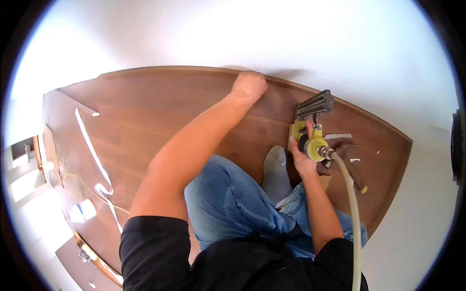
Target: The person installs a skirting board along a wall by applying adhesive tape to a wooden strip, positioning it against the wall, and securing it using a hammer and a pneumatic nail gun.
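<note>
My left hand [250, 84] is closed in a fist and presses against the brown skirting board [194, 69] where the floor meets the white wall. In my right hand [303, 160] is a yellow-green air nail gun [315, 140], gripped around its handle. Its black magazine [314, 105] points toward the wall, close to the skirting board; whether it touches cannot be told. From the tool's rear fitting a pale air hose [352, 208] runs down past my right arm. Just right of my right hand lies a hammer [357, 174] on the floor.
I sit on a brown wood floor [145, 111], one grey-socked foot [276, 172] near the nail gun. White scraps [338, 136] lie by the hammer. To the left are a white strip [92, 145], a short brown trim piece [77, 103], a yellowish cord [87, 182] and a white container [83, 210].
</note>
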Tool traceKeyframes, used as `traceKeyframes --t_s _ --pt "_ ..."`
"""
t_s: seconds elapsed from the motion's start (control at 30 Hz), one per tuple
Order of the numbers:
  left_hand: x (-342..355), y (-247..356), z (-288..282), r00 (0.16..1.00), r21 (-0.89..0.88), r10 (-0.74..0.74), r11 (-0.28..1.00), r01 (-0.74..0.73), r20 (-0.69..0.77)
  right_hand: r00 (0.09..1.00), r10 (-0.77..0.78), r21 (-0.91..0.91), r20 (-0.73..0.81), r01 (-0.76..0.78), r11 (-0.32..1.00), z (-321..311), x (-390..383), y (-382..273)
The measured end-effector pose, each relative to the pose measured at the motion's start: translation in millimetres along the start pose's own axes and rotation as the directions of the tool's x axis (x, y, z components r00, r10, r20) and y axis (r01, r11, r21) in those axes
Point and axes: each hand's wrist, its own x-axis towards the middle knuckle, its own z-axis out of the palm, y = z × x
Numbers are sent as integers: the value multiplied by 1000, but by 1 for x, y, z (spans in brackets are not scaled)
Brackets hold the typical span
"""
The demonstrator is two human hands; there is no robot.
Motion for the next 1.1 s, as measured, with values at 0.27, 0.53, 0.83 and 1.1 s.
traceKeyframes --t_s 0.27,0.53,0.83,1.1 --pt "-9 -4 2 1000 30 16 999 -16 1 932 -333 -31 -146 332 943 60 18 -22" --pt "14 -36 72 972 -435 -147 899 53 -185 941 -275 115 -194 301 947 71 33 -39" --pt "-10 -1 9 992 -58 -9 998 2 -127 969 -178 210 -173 213 954 79 28 -31" --pt "-5 -8 25 995 220 -13 975 35 -100 983 -122 202 -136 148 968 77 30 -32"
